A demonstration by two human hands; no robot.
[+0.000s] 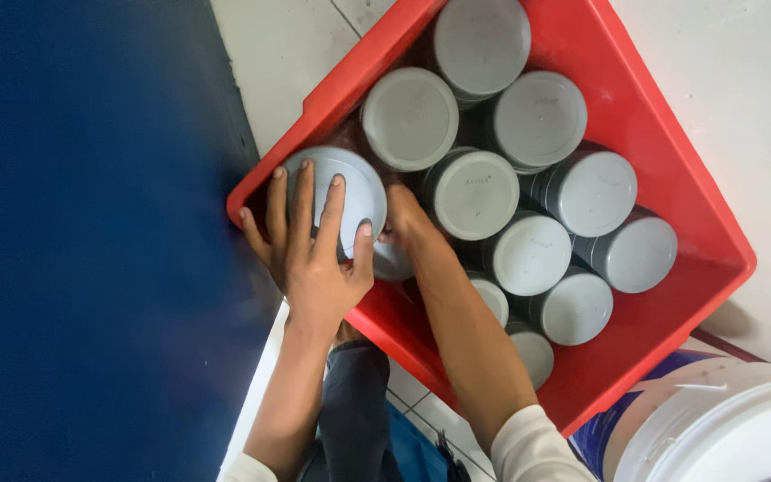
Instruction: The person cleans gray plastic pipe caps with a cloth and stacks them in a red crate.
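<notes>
The caps [528, 134] stand packed side by side in the crate [716, 232]. A bucket [725, 428] sits just beside the crate's near right corner; a panel [91, 241] stands along its left.

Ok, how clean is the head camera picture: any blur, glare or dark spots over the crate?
Head view: soft even light, no glare on the grey caps; left hand and red crate fairly sharp; right hand partly shaded between the caps; blue surface at left dark and blurred.

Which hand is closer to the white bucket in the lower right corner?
Right. The right hand reaches among the grey caps in the red crate; the left hand lies farther from the white bucket.
</notes>
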